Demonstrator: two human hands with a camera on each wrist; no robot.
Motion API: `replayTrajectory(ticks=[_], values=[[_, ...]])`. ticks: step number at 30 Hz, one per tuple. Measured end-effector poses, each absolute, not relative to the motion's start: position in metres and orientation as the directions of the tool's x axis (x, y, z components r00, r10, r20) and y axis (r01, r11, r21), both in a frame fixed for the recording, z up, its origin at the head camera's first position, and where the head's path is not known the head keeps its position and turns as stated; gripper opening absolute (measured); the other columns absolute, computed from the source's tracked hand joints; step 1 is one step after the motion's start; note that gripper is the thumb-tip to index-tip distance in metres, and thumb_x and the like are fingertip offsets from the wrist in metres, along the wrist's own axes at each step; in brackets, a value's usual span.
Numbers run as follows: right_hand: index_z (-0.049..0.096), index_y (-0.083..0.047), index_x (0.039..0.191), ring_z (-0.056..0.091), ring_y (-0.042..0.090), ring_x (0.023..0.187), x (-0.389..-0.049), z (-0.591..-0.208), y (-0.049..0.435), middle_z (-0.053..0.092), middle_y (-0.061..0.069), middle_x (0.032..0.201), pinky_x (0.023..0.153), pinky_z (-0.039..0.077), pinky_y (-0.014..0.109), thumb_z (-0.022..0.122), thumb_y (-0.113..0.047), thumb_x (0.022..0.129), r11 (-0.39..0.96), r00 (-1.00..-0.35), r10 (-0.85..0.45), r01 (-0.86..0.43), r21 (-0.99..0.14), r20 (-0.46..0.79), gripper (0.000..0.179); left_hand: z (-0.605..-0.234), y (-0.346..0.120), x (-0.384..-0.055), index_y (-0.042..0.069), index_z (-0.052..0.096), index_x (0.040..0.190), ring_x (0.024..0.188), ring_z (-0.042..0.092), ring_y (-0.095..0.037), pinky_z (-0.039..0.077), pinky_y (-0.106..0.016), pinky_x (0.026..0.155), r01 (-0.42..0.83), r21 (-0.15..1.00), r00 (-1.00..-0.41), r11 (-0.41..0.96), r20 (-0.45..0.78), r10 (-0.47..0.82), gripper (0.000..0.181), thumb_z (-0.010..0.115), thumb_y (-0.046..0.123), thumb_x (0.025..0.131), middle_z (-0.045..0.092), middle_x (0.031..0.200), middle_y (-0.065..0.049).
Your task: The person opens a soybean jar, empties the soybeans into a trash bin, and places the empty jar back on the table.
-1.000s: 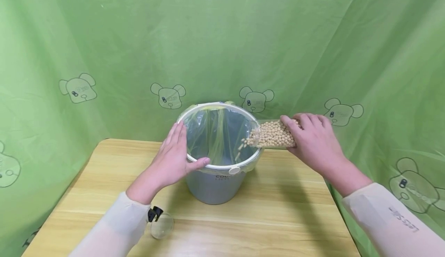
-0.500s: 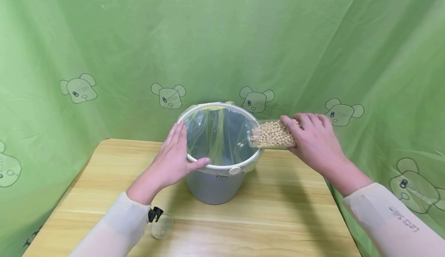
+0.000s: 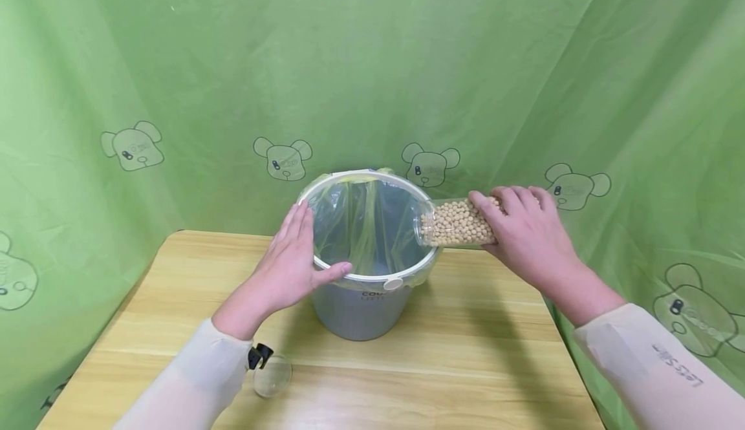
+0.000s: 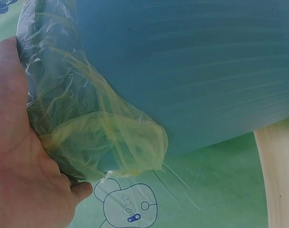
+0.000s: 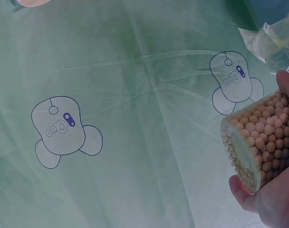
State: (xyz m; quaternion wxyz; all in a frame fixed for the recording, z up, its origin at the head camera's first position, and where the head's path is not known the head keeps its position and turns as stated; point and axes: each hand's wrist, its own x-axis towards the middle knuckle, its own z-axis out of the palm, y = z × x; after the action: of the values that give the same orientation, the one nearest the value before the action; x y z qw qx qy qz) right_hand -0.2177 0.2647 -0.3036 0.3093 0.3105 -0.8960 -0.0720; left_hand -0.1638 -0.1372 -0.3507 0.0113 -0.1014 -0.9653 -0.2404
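Observation:
A grey bucket (image 3: 359, 317) with a white rim stands on the table, lined with a thin yellow plastic bag (image 3: 363, 223) folded over the rim. My left hand (image 3: 288, 265) rests with straight fingers against the bucket's left rim, thumb on the front edge; the left wrist view shows the palm beside the bag's overhang (image 4: 120, 137). My right hand (image 3: 524, 236) grips a clear jar (image 3: 460, 223) full of soybeans, lying nearly level, its mouth just over the bucket's right rim. In the right wrist view fingers and thumb wrap the jar (image 5: 268, 137) near its base.
A round clear lid (image 3: 272, 376) lies on the wooden table (image 3: 436, 372) by the left forearm. A small black clip (image 3: 260, 356) shows at the left sleeve. Green curtain (image 3: 372, 81) with bear drawings surrounds the table's back and sides.
Soybeans were falling from the jar's mouth into the bucket a second ago, fewer half a second ago; now none are seen falling. Both hands have stayed in place.

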Motion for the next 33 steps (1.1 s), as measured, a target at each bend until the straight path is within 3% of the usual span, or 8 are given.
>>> replayTrajectory(ticks=[10, 33], values=[[0.058, -0.016, 0.144, 0.068, 0.048, 0.112, -0.2180, -0.3011, 0.2623, 0.069, 0.023, 0.126, 0.104, 0.051, 0.073, 0.107, -0.027, 0.063, 0.781, -0.585, -0.620, -0.524, 0.340, 0.523, 0.095, -0.3499, -0.1367, -0.1642, -0.004, 0.004, 0.172, 0.172, -0.008, -0.034, 0.007, -0.053, 0.141, 0.204, 0.457, -0.979, 0.866, 0.073, 0.192, 0.135, 0.062, 0.086, 0.090, -0.004, 0.183, -0.021], [0.059, -0.018, 0.142, 0.068, 0.048, 0.113, -0.2194, -0.2981, 0.2584, 0.068, 0.022, 0.127, 0.103, 0.051, 0.073, 0.107, -0.022, 0.061, 0.775, -0.583, -0.628, -0.527, 0.348, 0.515, 0.094, -0.3484, -0.1366, -0.1629, -0.003, 0.003, 0.172, 0.172, -0.009, -0.034, 0.007, -0.054, 0.141, 0.196, 0.464, -0.980, 0.864, 0.062, 0.189, 0.135, 0.062, 0.086, 0.090, -0.005, 0.183, -0.020]])
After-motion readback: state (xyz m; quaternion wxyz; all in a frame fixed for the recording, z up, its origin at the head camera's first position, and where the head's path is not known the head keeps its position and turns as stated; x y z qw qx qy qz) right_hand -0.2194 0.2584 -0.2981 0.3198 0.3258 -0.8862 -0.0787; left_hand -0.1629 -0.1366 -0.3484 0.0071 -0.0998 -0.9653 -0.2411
